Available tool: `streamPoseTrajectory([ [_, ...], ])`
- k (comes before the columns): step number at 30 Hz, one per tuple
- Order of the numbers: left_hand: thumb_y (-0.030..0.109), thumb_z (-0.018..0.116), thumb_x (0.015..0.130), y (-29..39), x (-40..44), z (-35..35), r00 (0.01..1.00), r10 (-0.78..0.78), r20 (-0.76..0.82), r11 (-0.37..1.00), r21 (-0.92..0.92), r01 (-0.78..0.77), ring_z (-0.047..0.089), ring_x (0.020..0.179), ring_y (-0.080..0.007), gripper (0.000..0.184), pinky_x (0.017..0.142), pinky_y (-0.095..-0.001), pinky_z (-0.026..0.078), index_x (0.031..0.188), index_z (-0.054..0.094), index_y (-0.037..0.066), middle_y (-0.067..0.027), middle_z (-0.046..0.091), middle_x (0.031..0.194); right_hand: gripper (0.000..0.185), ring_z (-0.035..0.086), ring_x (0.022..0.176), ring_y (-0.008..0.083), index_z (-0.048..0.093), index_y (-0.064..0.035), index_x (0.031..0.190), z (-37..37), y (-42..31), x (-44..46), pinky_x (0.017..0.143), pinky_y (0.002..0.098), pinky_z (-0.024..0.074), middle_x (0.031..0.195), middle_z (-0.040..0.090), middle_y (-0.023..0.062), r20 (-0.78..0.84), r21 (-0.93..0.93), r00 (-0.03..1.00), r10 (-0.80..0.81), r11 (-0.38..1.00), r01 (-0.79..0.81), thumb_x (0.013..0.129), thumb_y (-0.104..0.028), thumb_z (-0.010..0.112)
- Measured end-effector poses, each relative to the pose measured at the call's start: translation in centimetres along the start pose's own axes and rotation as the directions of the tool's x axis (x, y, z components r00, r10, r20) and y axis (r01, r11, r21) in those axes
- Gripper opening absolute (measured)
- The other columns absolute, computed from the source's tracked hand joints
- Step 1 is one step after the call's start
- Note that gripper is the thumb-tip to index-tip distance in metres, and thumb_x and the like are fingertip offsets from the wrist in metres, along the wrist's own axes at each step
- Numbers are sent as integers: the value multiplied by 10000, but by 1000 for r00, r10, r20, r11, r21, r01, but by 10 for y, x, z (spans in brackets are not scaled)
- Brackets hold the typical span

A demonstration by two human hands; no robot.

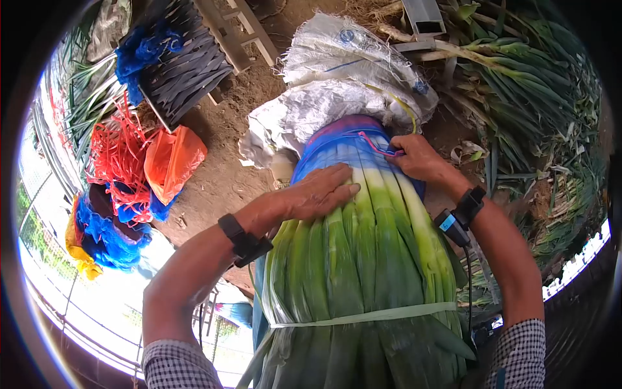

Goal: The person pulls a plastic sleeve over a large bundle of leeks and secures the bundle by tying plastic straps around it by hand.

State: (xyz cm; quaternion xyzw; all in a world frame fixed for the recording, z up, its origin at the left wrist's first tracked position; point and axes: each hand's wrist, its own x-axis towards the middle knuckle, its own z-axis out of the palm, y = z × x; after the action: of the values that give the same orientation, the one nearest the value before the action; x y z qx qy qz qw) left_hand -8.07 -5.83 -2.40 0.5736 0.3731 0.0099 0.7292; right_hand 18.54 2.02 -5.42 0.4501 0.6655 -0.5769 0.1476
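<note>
A large bundle of leeks (363, 259) lies in the middle, its green leaves toward me and a pale band (363, 316) tied around them. Blue netting (343, 148) covers the white ends. My left hand (321, 192) rests flat on the leeks just below the netting, fingers extended. At the netting's right edge, my right hand (418, 155) is closed on a pink and blue cord (374, 144). White woven sacks (350, 65) lie beyond the netted end.
Loose leeks (531, 84) are piled at the right. On the left are red plastic strips (116, 152), an orange bag (173, 162), blue netting (110, 236) and a dark slatted item (184, 71). A wooden frame (230, 32) lies on the dirt floor at the top.
</note>
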Motion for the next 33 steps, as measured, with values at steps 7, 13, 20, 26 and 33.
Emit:
streamPoseTrajectory([
  [7, 600, 291, 988, -73, 62, -32, 952, -277, 127, 947, -134, 293, 298, 1412, -287, 817, 1170, -369, 208, 1486, 227, -45, -218, 310, 1516, 318, 605, 929, 445, 601, 67, 950, 8, 18, 30, 797, 484, 470, 925, 633, 291, -196, -31, 963, 184, 980, -194, 855, -233, 647],
  [13, 579, 280, 1004, -66, 75, -31, 967, -239, 85, 832, -495, 249, 385, 1359, -240, 741, 1158, -355, 235, 1443, 374, -10, -175, 463, 1431, 374, 612, 985, 430, 624, 79, 1006, 10, 36, 41, 857, 453, 469, 995, 638, 300, -187, 25, 946, 267, 963, -267, 867, -268, 631],
  [20, 597, 252, 998, -27, 39, -28, 987, -133, 93, 949, -275, 154, 374, 1370, -303, 768, 1171, -386, 212, 1450, 353, -16, -211, 467, 1417, 390, 613, 999, 430, 628, 98, 1016, 4, 43, 40, 872, 444, 466, 1008, 634, 316, -183, 149, 925, 332, 940, -308, 868, -263, 622],
  [26, 600, 278, 991, -48, 55, -5, 992, -99, 82, 995, 20, 98, 409, 1243, -387, 759, 1062, -427, 302, 1276, 412, -90, -278, 440, 1283, 401, 621, 979, 419, 624, 107, 1000, -5, 29, 36, 862, 439, 467, 997, 638, 311, -154, 113, 944, 291, 955, -276, 862, -270, 633],
  [33, 553, 254, 1013, -7, 8, -16, 986, -126, 107, 958, -245, 149, 417, 1264, -358, 730, 1092, -418, 288, 1312, 428, -90, -272, 461, 1306, 371, 638, 880, 388, 633, 88, 980, -13, 31, 23, 786, 439, 474, 923, 653, 286, -158, 107, 959, 234, 970, -219, 868, -266, 633],
])
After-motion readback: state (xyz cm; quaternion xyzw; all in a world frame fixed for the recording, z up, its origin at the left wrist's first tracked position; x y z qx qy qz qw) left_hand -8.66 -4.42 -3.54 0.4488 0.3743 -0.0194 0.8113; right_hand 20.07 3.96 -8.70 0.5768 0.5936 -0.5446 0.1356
